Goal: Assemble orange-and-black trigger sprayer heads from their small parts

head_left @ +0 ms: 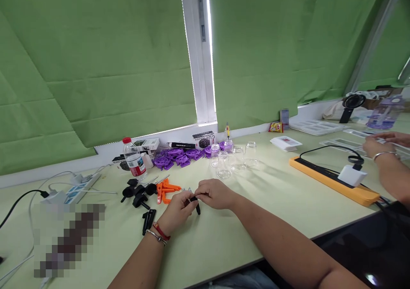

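Observation:
My left hand (177, 212) and my right hand (216, 194) meet over the middle of the table, fingers closed on a small black plastic part (197, 208). The part's lower end points down toward the tabletop, and its upper end is hidden by my fingers. Just behind the fingertips lie small silvery metal pieces (188, 190), too small to name. Orange plastic clamp parts (166, 190) are left of them. Black clamp-like pieces (149, 220) lie beside my left wrist. Farther left is a pile of black plastic parts with thin metal rods (140, 192).
Purple plastic parts (176, 157), clear glass jars (224, 167) and a water bottle (134, 163) stand along the back. A white power strip (81, 189) is left, an orange power strip (333, 182) right. Another person's hands (381, 148) work at far right.

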A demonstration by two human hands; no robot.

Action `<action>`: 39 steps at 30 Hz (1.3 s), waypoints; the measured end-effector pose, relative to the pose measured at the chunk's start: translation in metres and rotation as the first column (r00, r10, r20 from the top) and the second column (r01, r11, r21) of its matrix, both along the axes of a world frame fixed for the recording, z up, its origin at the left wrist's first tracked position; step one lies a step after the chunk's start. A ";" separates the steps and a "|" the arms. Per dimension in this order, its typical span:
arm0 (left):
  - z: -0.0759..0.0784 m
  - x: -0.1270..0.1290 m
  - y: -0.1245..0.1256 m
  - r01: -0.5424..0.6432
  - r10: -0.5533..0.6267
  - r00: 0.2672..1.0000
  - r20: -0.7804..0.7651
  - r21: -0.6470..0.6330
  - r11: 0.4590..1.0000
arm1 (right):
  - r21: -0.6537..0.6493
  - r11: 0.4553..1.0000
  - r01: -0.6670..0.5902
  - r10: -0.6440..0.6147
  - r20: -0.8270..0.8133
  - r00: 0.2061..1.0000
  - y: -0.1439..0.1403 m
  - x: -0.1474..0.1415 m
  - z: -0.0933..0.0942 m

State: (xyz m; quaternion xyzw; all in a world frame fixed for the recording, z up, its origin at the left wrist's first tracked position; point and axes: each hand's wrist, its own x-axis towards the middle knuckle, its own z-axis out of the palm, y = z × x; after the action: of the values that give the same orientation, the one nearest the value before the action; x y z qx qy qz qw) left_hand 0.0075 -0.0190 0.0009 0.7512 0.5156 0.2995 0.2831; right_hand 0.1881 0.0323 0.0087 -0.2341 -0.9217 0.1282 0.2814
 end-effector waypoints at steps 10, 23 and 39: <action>0.001 -0.004 0.000 -0.032 0.032 0.999 0.006 -0.013 0.999 | -0.142 0.733 0.665 -0.627 0.240 0.741 0.041 0.041 0.004; -0.001 -0.004 0.002 -0.026 0.026 0.999 -0.021 -0.001 1.000 | -0.140 0.683 0.717 -0.599 0.455 0.659 0.044 0.029 -0.018; 0.001 -0.004 0.000 -0.014 0.014 1.000 -0.013 0.014 1.000 | -0.285 0.671 0.684 -0.561 0.409 0.720 0.041 0.032 -0.013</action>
State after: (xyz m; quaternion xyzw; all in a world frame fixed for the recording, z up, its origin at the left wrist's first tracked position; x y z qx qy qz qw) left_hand 0.0039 -0.0191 0.0016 0.7513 0.5207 0.3002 0.2725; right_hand 0.2197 0.0735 -0.0046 -0.6078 -0.7646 0.1814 0.1146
